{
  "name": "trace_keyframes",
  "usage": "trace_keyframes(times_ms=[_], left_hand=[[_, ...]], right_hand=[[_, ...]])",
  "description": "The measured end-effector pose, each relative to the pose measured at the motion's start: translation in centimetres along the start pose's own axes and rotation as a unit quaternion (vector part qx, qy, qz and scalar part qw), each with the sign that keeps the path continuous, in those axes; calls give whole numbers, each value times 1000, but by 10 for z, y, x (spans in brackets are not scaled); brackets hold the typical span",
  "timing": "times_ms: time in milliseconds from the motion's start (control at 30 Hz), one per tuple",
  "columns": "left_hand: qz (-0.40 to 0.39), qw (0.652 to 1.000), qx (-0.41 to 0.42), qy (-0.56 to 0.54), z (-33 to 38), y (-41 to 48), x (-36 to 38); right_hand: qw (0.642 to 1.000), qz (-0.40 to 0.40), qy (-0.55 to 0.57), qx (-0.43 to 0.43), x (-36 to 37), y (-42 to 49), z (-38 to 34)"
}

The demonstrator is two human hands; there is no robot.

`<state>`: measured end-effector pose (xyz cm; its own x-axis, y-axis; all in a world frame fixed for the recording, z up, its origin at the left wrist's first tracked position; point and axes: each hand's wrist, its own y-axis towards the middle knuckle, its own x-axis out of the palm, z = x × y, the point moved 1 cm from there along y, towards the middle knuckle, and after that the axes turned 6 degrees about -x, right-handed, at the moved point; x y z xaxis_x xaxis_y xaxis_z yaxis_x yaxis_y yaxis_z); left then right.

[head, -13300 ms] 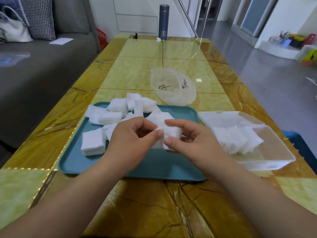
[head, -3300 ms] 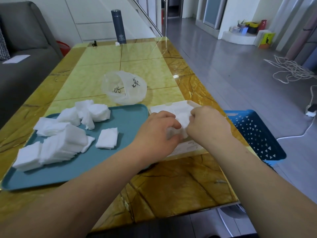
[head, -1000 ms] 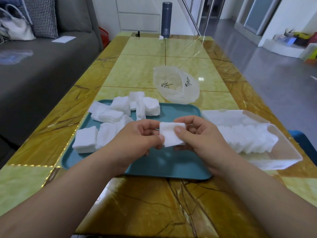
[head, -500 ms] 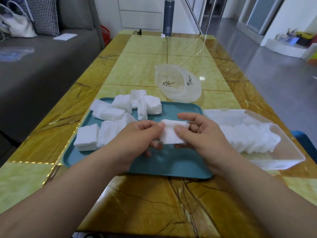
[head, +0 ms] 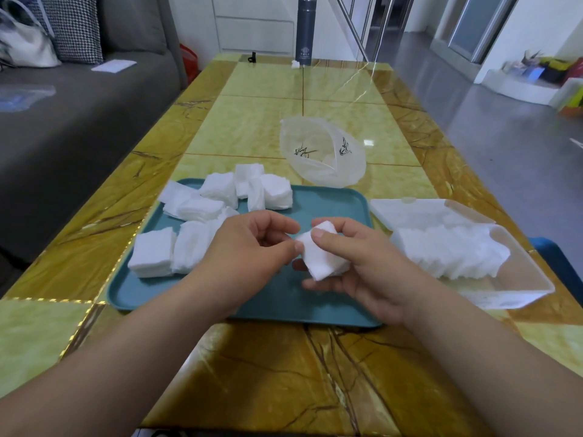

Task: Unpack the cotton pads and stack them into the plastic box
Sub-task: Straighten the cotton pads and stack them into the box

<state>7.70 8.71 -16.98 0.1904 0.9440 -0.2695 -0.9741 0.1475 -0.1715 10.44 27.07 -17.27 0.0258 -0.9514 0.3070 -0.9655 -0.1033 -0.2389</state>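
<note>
Nothing reads clearly: black marks on the plastic bag (head: 325,165) and flask (head: 304,29) are illegible.

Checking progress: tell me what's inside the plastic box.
The plastic box holds a row of white cotton pads; its right end is bare. The floor under them is hidden.

One tray (head: 284,298) — perhaps seven pad stacks (head: 152,251)
</note>
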Motion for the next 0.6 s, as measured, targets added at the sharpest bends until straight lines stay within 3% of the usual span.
trace_keyframes(times_ms=[100, 400, 600], left_hand=[[15, 999, 30, 30, 3, -1, 0], [24, 991, 88, 101, 8, -4, -3], [-5, 993, 74, 88, 10, -6, 3]], right_hand=[[999, -33, 19, 12, 1, -1, -1], [1000, 5, -23, -8, -7, 1, 2], [999, -24, -41, -25, -4, 0, 1]])
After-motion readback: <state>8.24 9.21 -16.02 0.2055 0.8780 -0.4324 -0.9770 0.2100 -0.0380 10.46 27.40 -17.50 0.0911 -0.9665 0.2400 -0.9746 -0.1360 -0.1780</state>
